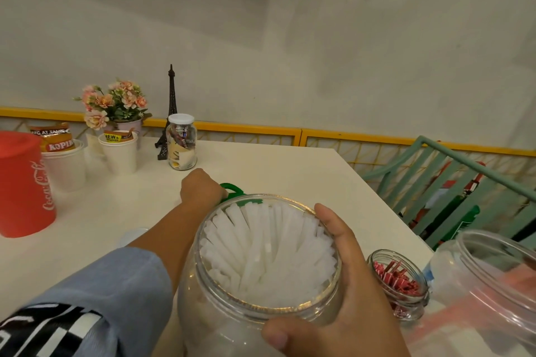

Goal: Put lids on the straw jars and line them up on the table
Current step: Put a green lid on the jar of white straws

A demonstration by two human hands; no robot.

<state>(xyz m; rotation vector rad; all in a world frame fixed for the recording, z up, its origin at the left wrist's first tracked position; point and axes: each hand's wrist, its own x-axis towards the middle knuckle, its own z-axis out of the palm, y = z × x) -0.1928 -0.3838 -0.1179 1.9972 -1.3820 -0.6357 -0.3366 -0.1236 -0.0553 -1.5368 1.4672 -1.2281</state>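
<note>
Gripping the neck of the big straw jar [261, 275], the right hand [345, 298] has thumb at the near rim and fingers round the far side; jar open, packed with white wrapped straws [269, 252], near the front of the white bench [290, 171]. Left hand [200, 188] reaches past the jar, grip closed on a green lid [232, 189] lying on the bench. A small jar [398, 284] of red pieces and another large open jar [490, 284] sit to the right.

straws [269, 252] in jar [203, 298], lid [232, 189] seemingly behind
</note>
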